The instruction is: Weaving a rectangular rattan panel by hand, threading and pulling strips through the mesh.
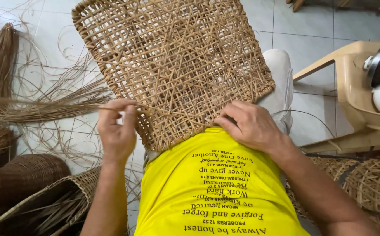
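Observation:
A flat open-weave rattan panel (172,61) rests on my lap, its near edge against my yellow shirt. My left hand (116,129) is at the panel's left near edge, fingers pinched on a thin rattan strand (58,104) that runs off to the left. My right hand (249,126) presses down on the panel's near right edge, fingers curled over the weave.
Loose rattan strands and bundles (6,87) lie on the tiled floor at left. Dark woven baskets (19,175) and a lighter woven basket (54,196) sit at lower left. A beige plastic chair (356,83) stands at right, with woven pieces (369,183) below it.

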